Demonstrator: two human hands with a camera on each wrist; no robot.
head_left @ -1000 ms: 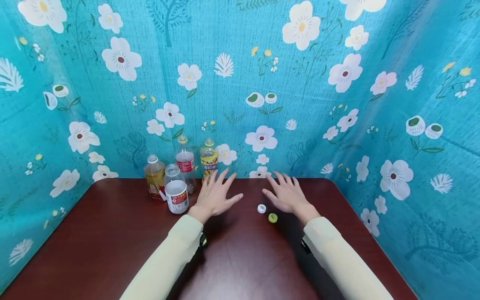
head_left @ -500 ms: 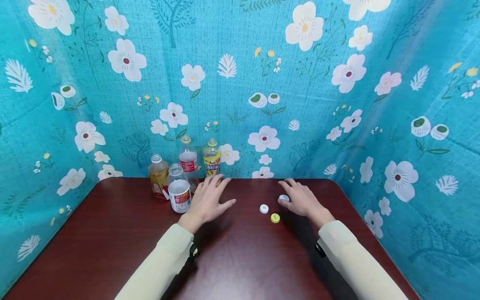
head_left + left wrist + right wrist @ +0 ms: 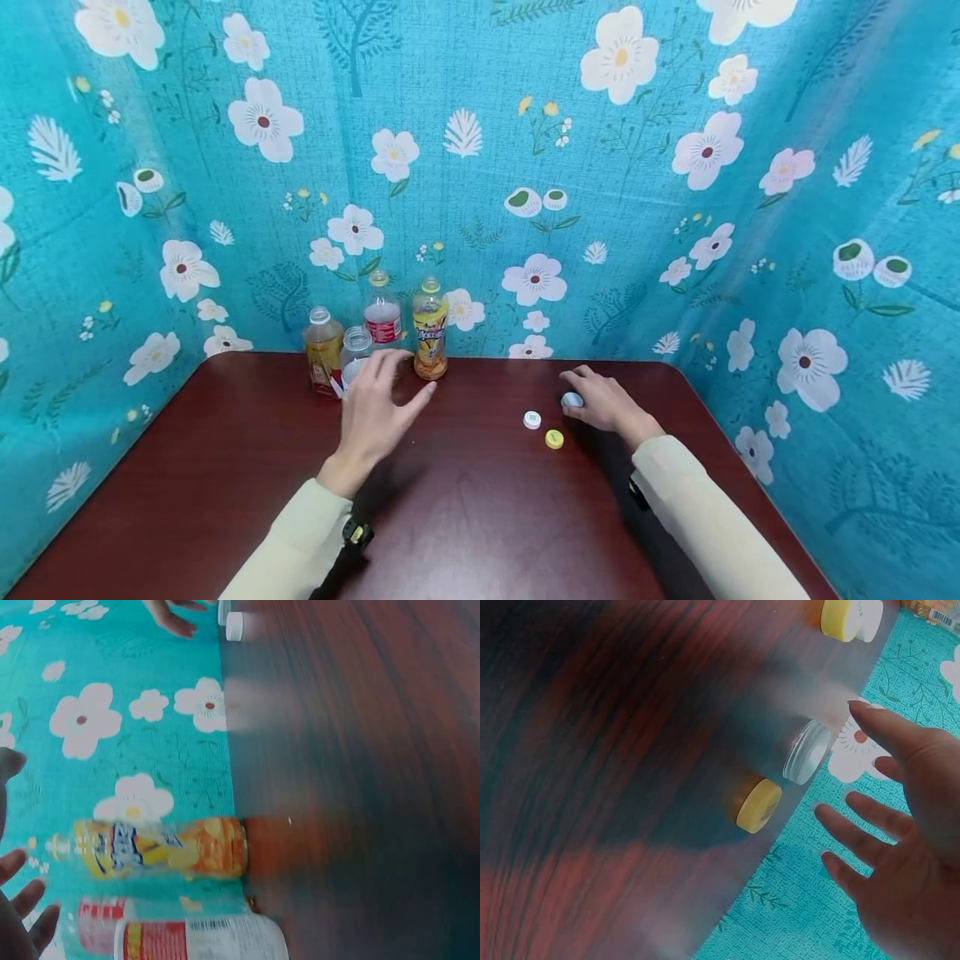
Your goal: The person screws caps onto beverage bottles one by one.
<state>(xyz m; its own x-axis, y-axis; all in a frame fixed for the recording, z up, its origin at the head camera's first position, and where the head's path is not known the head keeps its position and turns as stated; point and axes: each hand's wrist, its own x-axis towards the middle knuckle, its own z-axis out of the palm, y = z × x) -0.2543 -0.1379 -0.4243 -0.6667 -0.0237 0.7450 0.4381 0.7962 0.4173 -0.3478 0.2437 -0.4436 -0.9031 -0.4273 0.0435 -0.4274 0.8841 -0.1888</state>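
Observation:
My left hand [image 3: 373, 412], fingers spread and slightly bent, hovers in front of the clear wide-mouthed jar [image 3: 356, 343] and hides most of it. A yellow-labelled drink bottle [image 3: 431, 333] stands uncapped just beyond its fingertips; the left wrist view shows that bottle [image 3: 161, 849] apart from the fingers. My right hand [image 3: 603, 400] is held with loosely bent fingers over a silvery jar lid [image 3: 572, 401]. In the right wrist view a gap shows between the fingers and the lid [image 3: 808, 752], and a yellow cap [image 3: 759, 806] lies beside it.
Behind the jar stand a red-labelled bottle [image 3: 383, 317] and an amber-and-red bottle [image 3: 324, 350], both uncapped. A white cap [image 3: 532, 420] and a yellow cap [image 3: 554, 439] lie left of the right hand. A floral blue curtain [image 3: 480, 167] borders the dark red table [image 3: 480, 517].
My left hand has moved left and nearer me, from before the yellow-labelled bottle to before the jar. The right hand has shifted right, fingers more bent, and the jar lid has come into view.

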